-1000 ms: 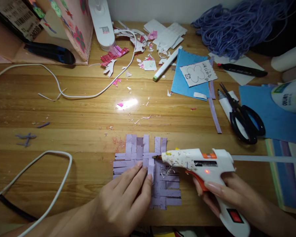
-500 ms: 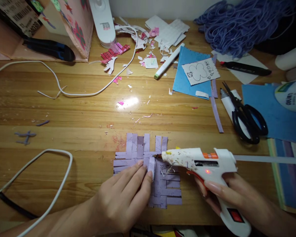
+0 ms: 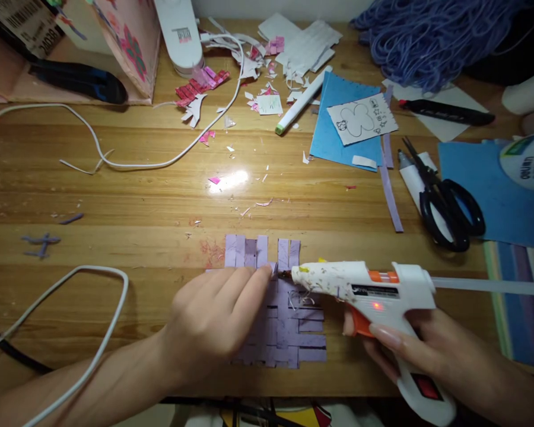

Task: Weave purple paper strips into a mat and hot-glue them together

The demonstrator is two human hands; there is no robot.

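Observation:
A woven mat of purple paper strips (image 3: 288, 320) lies near the table's front edge, its strip ends loose at the sides. Over its left half is my left hand (image 3: 220, 314), fingers pressed together, pinching a purple paper strip (image 3: 275, 268) at the fingertips; most of that strip is hidden. My right hand (image 3: 420, 350) grips the handle of a white hot glue gun (image 3: 378, 284), fingers at its orange trigger. Its red light glows, and a clear glue stick (image 3: 480, 286) sticks out the back. The dark nozzle meets the weave just right of my left fingertips. Thin glue strings hang below the barrel.
Black scissors (image 3: 449, 207) lie on the right beside blue paper (image 3: 516, 196). Further back are a drawn card (image 3: 360, 120), a green-tipped marker (image 3: 305, 101), paper scraps (image 3: 202, 86) and purple cord (image 3: 431, 41). A white cable (image 3: 120, 320) loops at the left.
My left hand has shifted up the mat toward the nozzle, its fingers now curled more tightly. The upright folded strip seen by my thumb is mostly hidden. My right hand still holds the glue gun.

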